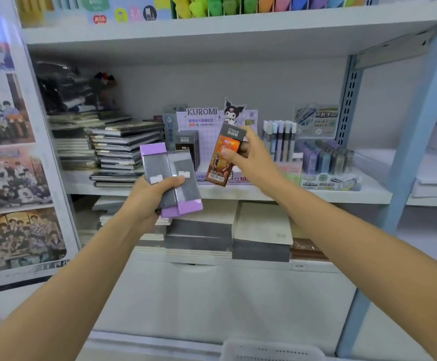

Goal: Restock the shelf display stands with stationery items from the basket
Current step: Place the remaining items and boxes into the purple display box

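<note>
Head view: my left grip (147, 199) is curled round two purple packs (171, 178), thumb across their fronts. My right grip (251, 160) pinches an orange pack (222, 157), tilted, just in front of the Kuromi stand (204, 115) on the shelf (363, 195). Both grips are near each other, not touching. Well below my right grip, the basket (272, 350) rim shows.

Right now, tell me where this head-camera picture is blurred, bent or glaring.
Head view: the Kuromi stand and the orange pack in the right hand are sharpest; the purple packs in the left hand catch some glare on their wrap; the posters and basket at the edges are smeared; the blue shelf post leans from wide-angle distortion.
</note>
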{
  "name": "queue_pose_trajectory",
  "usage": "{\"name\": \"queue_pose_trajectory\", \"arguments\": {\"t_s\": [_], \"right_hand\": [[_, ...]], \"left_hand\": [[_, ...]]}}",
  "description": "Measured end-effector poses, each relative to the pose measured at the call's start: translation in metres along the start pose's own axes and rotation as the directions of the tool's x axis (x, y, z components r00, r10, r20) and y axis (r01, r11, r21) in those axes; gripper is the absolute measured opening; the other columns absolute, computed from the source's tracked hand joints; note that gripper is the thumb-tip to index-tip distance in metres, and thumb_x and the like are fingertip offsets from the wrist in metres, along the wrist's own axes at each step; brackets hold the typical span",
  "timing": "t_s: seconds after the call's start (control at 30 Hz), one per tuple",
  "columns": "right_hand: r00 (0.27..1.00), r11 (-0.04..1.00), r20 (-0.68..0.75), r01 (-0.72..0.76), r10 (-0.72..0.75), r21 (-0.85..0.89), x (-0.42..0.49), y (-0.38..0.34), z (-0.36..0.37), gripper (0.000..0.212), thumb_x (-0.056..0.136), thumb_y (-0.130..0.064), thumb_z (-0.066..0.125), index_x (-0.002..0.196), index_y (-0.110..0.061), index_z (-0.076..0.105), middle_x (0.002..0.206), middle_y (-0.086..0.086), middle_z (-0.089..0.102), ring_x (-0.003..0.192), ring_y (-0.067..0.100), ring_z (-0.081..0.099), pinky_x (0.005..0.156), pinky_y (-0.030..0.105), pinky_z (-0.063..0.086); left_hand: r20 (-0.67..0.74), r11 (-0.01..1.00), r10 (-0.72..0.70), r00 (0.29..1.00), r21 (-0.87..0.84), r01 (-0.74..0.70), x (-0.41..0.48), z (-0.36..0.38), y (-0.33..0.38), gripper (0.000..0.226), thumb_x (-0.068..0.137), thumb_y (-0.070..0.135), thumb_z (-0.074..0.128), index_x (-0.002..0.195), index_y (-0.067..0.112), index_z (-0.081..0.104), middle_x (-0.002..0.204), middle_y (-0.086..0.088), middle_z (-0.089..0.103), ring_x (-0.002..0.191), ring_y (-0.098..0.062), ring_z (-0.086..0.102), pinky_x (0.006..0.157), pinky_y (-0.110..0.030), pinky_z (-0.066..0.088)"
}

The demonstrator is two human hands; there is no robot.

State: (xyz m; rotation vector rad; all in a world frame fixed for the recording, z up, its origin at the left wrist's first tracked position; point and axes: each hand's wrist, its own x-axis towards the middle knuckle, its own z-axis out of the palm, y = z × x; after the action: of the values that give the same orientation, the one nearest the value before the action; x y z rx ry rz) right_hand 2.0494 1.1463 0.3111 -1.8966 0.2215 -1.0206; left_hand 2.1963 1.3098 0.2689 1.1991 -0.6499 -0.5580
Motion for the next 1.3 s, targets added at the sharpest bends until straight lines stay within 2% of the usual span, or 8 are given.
{"name": "queue_pose_trajectory", "arguments": {"t_s": [0.13, 0.23, 0.37, 0.6, 0.87, 1.07, 1.2, 1.3], "right_hand": [[0.996, 0.992, -0.069, 0.041, -0.049, -0.116, 0.049, -0.011, 0.002, 0.03, 0.091, -0.004, 0.062, 0.116, -0.011, 0.048, 0.111, 0.005, 0.064, 0.101, 0.015, 0.063, 0.084, 0.025, 0.052], [0.993, 0.979, -0.1, 0.036, -0.057, -0.2, 0.079, -0.004, 0.006, 0.025, 0.09, -0.005, 0.063, 0.107, -0.016, 0.047, 0.11, 0.006, 0.063, 0.098, 0.016, 0.061, 0.074, 0.019, 0.05], [0.997, 0.978, -0.075, 0.007, -0.023, -0.207, 0.106, 0.019, 0.016, 0.026, 0.089, -0.001, 0.062, 0.108, -0.012, 0.049, 0.113, 0.012, 0.063, 0.105, 0.024, 0.062, 0.093, 0.04, 0.052], [1.0, 0.983, 0.003, 0.016, -0.016, -0.185, 0.114, 0.055, 0.035, 0.027, 0.087, 0.003, 0.064, 0.103, -0.015, 0.051, 0.104, 0.009, 0.064, 0.101, 0.024, 0.064, 0.092, 0.037, 0.054], [0.995, 0.991, 0.097, -0.011, 0.024, -0.133, 0.117, 0.057, 0.03, 0.029, 0.089, 0.005, 0.061, 0.099, -0.02, 0.048, 0.103, 0.01, 0.063, 0.102, 0.027, 0.064, 0.095, 0.044, 0.053], [0.997, 0.967, 0.027, 0.08, -0.076, -0.241, 0.11, 0.059, 0.042, 0.048, 0.092, 0.007, 0.054, 0.123, -0.022, 0.034, 0.107, 0.009, 0.062, 0.091, 0.022, 0.066, 0.076, 0.032, 0.059], [0.97, 0.865, -0.011, 0.21, -0.242, -0.456, 0.116, 0.054, 0.046, 0.032, 0.091, 0.001, 0.056, 0.117, -0.016, 0.052, 0.114, 0.005, 0.055, 0.097, 0.015, 0.055, 0.085, 0.028, 0.049], [0.967, 0.82, -0.013, 0.21, -0.255, -0.532, 0.125, 0.048, 0.038, 0.023, 0.092, -0.006, 0.059, 0.113, -0.015, 0.061, 0.101, 0.001, 0.06, 0.085, 0.014, 0.056, 0.076, 0.023, 0.046]], "left_hand": [[-0.043, 0.999, 0.03, 0.999, -0.032, -0.031, 0.024, -0.004, 0.013, 0.035, 0.076, 0.011, 0.078, 0.108, 0.016, 0.065, 0.094, -0.005, 0.076, 0.081, -0.023, 0.074, 0.055, -0.038, 0.057], [-0.051, 0.997, 0.045, 0.998, -0.054, -0.048, 0.042, -0.005, 0.016, 0.031, 0.077, 0.01, 0.078, 0.104, 0.018, 0.064, 0.09, -0.003, 0.077, 0.078, -0.02, 0.074, 0.054, -0.035, 0.057], [-0.038, 0.995, 0.056, 0.998, -0.08, -0.059, 0.063, -0.006, 0.016, 0.033, 0.077, 0.009, 0.078, 0.107, 0.015, 0.064, 0.097, -0.006, 0.076, 0.086, -0.022, 0.074, 0.06, -0.033, 0.058], [-0.009, 0.995, 0.069, 0.998, -0.078, -0.069, 0.078, -0.009, 0.013, 0.041, 0.077, 0.009, 0.077, 0.115, 0.014, 0.063, 0.103, -0.006, 0.075, 0.093, -0.024, 0.072, 0.069, -0.037, 0.06], [-0.008, 0.998, 0.049, 0.999, -0.049, -0.05, 0.08, -0.005, 0.007, 0.046, 0.077, 0.009, 0.077, 0.12, 0.011, 0.061, 0.107, -0.006, 0.074, 0.096, -0.024, 0.071, 0.074, -0.037, 0.059], [-0.029, 0.998, 0.055, 0.998, -0.041, -0.056, 0.078, -0.002, 0.006, 0.041, 0.077, 0.007, 0.077, 0.115, 0.014, 0.062, 0.103, -0.005, 0.074, 0.084, -0.018, 0.073, 0.059, -0.029, 0.058], [-0.031, 0.998, 0.051, 0.998, -0.036, -0.052, 0.076, -0.003, 0.005, 0.042, 0.077, 0.008, 0.077, 0.116, 0.014, 0.062, 0.102, -0.004, 0.074, 0.084, -0.018, 0.073, 0.057, -0.029, 0.057], [-0.034, 0.998, 0.055, 0.998, -0.034, -0.056, 0.076, -0.005, 0.006, 0.042, 0.077, 0.008, 0.077, 0.115, 0.015, 0.062, 0.1, -0.003, 0.075, 0.082, -0.017, 0.073, 0.057, -0.031, 0.058]]}}
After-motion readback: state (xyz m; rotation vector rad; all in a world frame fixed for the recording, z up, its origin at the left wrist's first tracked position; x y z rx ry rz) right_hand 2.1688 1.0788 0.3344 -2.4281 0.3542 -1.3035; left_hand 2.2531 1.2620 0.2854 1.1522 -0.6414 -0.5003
